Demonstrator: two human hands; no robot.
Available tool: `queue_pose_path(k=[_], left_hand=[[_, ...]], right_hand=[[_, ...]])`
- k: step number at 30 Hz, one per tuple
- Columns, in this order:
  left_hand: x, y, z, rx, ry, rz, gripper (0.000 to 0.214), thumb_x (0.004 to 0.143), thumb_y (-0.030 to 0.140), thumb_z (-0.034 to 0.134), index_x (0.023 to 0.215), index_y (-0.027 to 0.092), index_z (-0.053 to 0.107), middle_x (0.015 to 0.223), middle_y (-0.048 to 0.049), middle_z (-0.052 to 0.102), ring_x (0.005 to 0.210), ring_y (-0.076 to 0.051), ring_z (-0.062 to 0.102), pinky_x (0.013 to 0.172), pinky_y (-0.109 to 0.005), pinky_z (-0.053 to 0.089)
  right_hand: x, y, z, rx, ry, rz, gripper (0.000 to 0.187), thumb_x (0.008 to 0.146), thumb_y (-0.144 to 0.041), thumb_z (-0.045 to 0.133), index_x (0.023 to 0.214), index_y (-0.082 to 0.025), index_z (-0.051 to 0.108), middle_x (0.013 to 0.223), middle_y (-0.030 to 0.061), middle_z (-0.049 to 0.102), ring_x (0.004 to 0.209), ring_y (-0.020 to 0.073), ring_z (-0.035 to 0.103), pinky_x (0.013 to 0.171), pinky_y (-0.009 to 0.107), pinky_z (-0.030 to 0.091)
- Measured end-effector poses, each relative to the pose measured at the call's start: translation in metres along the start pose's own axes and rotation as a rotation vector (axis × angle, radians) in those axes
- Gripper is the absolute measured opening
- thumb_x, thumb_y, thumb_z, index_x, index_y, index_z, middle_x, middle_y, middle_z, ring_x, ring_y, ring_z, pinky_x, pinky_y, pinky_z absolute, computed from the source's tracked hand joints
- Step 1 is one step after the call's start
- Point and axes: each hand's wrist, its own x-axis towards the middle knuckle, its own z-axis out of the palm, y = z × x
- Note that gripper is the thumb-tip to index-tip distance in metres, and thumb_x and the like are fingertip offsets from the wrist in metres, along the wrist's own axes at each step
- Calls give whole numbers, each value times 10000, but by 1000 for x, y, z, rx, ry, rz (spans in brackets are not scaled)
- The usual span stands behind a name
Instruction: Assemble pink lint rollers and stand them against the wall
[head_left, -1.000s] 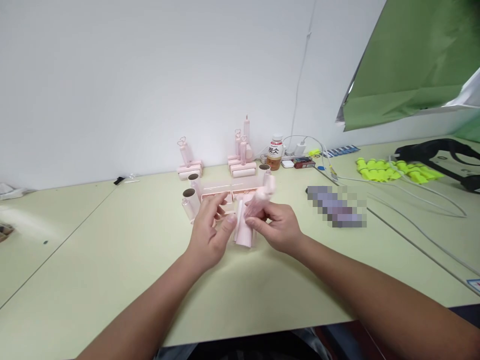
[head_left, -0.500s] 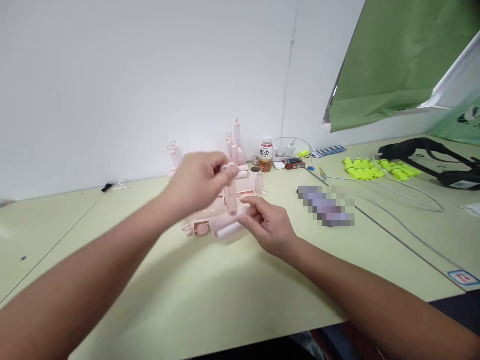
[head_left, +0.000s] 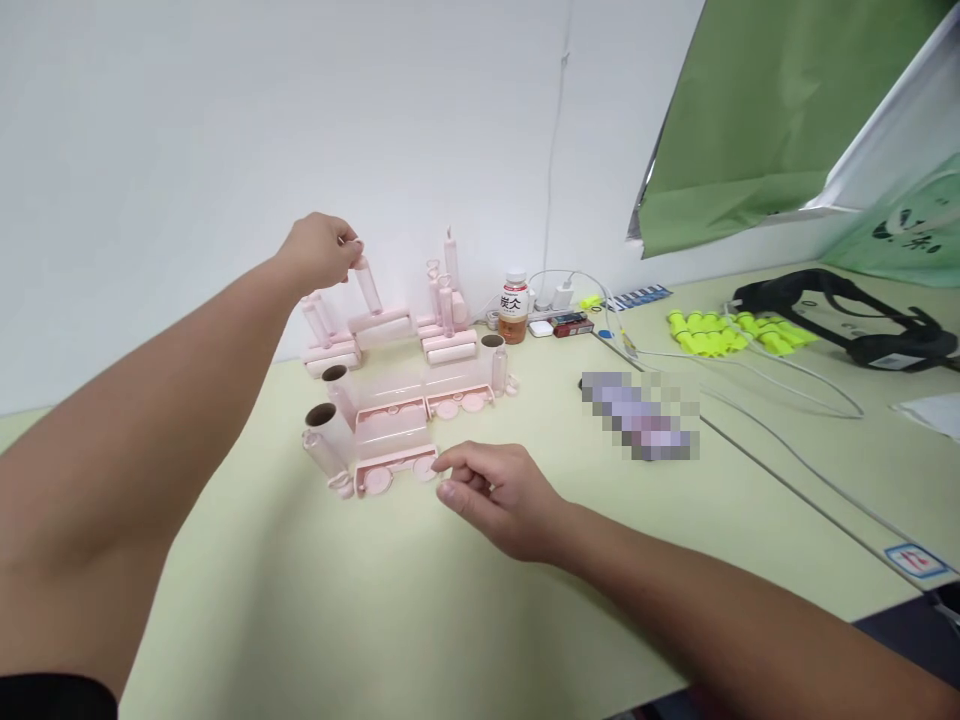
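Observation:
My left hand [head_left: 324, 250] is closed around the top of a pale pink handle on a lint roller [head_left: 381, 325], close to the wall. The roller's white roll lies crosswise at the handle's lower end. Over the front of the table, my right hand [head_left: 504, 492] has its fingers loosely bent, thumb and forefinger apart, with nothing between them. Its forefinger reaches the right end of a pink roller housing [head_left: 394, 462] with round discs; whether it touches is unclear. Left of this housing are a white roll with a brown core [head_left: 321, 415] and a clear pink handle [head_left: 324, 455].
More lint rollers [head_left: 450, 345] stand along the wall, beside a brown drink bottle [head_left: 514, 308]. To the right are a blurred phone-like object [head_left: 637, 415], white cables [head_left: 757, 365], bright yellow pieces [head_left: 697, 333] and a black strapped headset [head_left: 847, 310].
My left hand has moved away to the left and back toward the wall with the lint roller. My right hand has come off the roller, slightly nearer me.

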Motion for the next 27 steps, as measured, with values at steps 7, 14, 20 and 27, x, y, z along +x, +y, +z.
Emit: queue_pose_path(k=[7,14,20,27], left_hand=[[52,-23,40,186,-32,41,322,845,358,550,1037,160,717,752,-116,715,811,-271,664,739,-377,496],[72,-35,67,310,-47,80,347,821,348,572,1090,184,719,882,-120,726,949,-309,643,781,-391,492],[82,-40,77,332,-28,73,344,814,354,587,1082,190,726,1049,-148,716,973,-327,634,783,-426,501],[84,-32,79,312,-54,36,364,828,346,564,1110,154,689,1173,-189,660,1071,-362,589,844,-463,468]], right_hand=[[3,4,1,-33,-71,36,181,866,-289,592,947,-151,677,625,-26,581,531,81,480,563,196,411],[3,3,0,-41,-92,51,187,860,-284,597,963,-153,683,620,-28,598,527,80,490,564,194,405],[3,4,0,-54,-92,49,187,857,-291,597,962,-166,687,663,-8,640,542,89,521,572,199,425],[5,3,1,-97,-99,13,189,862,-295,577,951,-167,685,657,2,667,532,99,538,582,207,437]])
